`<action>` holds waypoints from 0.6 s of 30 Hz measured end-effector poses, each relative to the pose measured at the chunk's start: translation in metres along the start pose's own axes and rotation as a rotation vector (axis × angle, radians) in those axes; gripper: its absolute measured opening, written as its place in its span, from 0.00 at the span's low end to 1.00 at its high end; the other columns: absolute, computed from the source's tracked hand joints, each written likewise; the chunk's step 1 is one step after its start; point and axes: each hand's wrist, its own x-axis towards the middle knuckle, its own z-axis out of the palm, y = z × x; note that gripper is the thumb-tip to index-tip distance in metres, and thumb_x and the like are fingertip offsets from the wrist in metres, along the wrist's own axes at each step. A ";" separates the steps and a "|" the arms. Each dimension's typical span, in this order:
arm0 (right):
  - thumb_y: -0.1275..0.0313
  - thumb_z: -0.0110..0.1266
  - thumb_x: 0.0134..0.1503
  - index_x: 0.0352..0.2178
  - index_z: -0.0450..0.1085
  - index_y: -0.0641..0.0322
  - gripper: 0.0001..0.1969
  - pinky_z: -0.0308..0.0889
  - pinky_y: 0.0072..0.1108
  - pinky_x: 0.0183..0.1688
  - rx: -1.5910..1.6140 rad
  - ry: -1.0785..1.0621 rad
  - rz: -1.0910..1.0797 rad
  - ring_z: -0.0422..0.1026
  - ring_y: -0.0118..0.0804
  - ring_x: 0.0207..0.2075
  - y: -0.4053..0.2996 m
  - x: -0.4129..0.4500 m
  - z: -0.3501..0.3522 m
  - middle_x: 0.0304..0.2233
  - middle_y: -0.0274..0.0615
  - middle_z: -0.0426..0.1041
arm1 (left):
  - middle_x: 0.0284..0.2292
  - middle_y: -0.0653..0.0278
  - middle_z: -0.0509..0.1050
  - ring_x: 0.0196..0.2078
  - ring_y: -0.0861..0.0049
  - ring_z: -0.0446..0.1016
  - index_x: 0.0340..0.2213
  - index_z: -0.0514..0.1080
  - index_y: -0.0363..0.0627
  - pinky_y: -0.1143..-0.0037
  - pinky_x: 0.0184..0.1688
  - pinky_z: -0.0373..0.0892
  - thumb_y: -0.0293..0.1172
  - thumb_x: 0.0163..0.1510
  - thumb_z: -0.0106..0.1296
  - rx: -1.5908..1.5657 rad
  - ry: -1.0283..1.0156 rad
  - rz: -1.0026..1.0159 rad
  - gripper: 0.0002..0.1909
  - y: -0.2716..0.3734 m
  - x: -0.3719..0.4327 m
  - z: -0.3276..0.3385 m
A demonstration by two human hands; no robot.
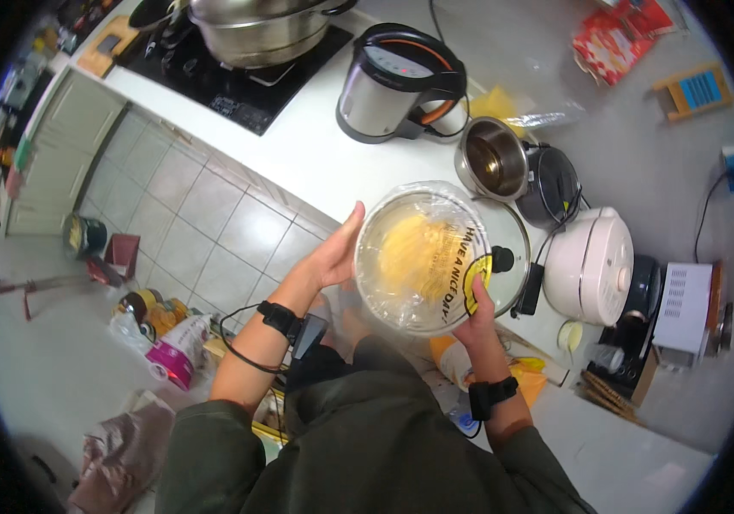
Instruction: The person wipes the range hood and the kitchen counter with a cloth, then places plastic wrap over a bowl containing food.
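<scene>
Between my two hands is a round bowl (pixel 405 257) with clear plastic film over its top; the film bears printing and a yellow patch. A pale yellow, dough-like mass shows through the film. My left hand (pixel 340 250) grips the bowl's left rim, thumb up along the side. At the lower right rim, my right hand (pixel 476 315) holds it with the thumb over the film. Just behind the bowl's right side lies a glass lid (pixel 516 283) with a black knob. The undersides of the bowl and my fingers there are hidden.
A steel and black kettle-like appliance (pixel 393 83), a steel pot (pixel 492 160) and a pale rice cooker (pixel 588 266) stand on the white counter (pixel 290 154). A large steel steamer pot (pixel 264 32) sits on the black hob (pixel 245 96). Bags and bottles lie on the floor at left.
</scene>
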 end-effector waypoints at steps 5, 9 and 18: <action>0.55 0.42 0.63 0.57 0.58 0.62 0.27 0.61 0.35 0.56 0.018 -0.056 -0.031 0.66 0.43 0.54 0.002 -0.004 0.001 0.53 0.45 0.67 | 0.46 0.46 0.70 0.46 0.64 0.74 0.53 0.59 0.32 0.66 0.42 0.76 0.53 0.58 0.44 0.242 0.147 0.014 0.35 0.001 -0.014 0.023; 0.51 0.40 0.63 0.57 0.56 0.62 0.30 0.60 0.30 0.57 -0.089 -0.014 -0.136 0.65 0.37 0.55 -0.004 -0.004 0.019 0.55 0.44 0.65 | 0.45 0.45 0.71 0.43 0.63 0.75 0.52 0.62 0.33 0.66 0.43 0.76 0.45 0.55 0.45 0.106 0.260 0.044 0.30 0.002 -0.026 0.032; 0.62 0.38 0.65 0.55 0.56 0.58 0.20 0.64 0.29 0.53 0.015 0.051 -0.174 0.68 0.36 0.50 -0.020 0.010 -0.010 0.51 0.44 0.67 | 0.46 0.49 0.71 0.45 0.63 0.74 0.52 0.62 0.34 0.68 0.46 0.73 0.48 0.56 0.44 0.090 0.334 0.150 0.31 0.012 -0.044 0.035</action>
